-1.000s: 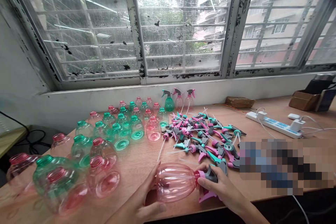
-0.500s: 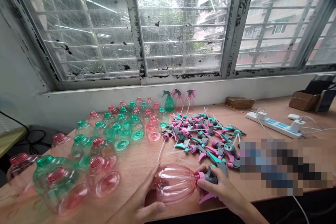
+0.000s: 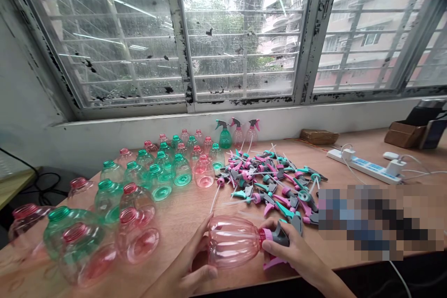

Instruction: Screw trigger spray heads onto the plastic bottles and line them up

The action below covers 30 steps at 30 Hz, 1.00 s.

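A clear pink spray bottle (image 3: 233,242) lies on its side across the front of the table, its neck toward the right. My left hand (image 3: 192,258) is closed round its base end. At the neck, my right hand (image 3: 284,244) grips the pink collar of a grey and pink spray head (image 3: 275,235), which sits on the bottle's mouth; some of those fingers are hidden behind it. Just beyond the bottle lies a heap of loose spray heads (image 3: 267,172) in pink, teal and grey, with thin white tubes.
Several open pink and green bottles (image 3: 160,179) stand on the left of the wooden table (image 3: 188,216). Three bottles with spray heads (image 3: 238,135) stand by the wall. A white power strip (image 3: 363,165), cables and cardboard boxes (image 3: 405,132) are at right, near a blurred patch.
The bottle's base end has risen very slightly, and my left hand has shifted a little with it. My right hand stays on the spray head at the neck.
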Each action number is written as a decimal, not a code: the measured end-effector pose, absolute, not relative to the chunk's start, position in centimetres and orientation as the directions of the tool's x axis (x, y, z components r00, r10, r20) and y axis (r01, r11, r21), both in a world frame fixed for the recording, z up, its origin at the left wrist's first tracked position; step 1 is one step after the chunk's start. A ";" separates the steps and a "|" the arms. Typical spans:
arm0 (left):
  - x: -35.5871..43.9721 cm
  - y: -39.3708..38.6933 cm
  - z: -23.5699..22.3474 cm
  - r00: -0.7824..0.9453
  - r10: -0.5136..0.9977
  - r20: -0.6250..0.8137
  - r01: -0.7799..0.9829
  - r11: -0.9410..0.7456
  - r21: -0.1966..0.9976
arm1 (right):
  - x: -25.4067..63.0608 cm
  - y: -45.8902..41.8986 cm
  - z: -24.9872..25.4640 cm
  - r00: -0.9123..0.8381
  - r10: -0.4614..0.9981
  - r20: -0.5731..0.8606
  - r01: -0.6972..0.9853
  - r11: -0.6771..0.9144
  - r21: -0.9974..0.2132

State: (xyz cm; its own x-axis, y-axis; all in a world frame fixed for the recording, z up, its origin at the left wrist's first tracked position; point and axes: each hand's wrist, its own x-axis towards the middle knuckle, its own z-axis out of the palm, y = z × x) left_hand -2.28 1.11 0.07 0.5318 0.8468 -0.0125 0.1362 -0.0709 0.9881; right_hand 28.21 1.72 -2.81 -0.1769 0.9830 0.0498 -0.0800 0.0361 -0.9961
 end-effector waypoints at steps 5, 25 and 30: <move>-2.0 1.0 0.5 0.509 0.861 0.008 0.113 -0.077 0.991 | 28.2 1.8 -2.9 -0.196 0.979 0.059 -0.078 0.045 -0.996; -1.9 1.2 0.2 0.521 0.853 -0.029 0.102 -0.028 0.994 | 28.3 1.7 -3.3 -0.241 0.968 0.065 -0.200 0.017 -0.980; -1.9 0.9 0.0 0.510 0.860 -0.015 0.125 -0.057 0.991 | 28.4 1.7 -3.0 -0.188 0.978 0.096 -0.099 0.078 -0.992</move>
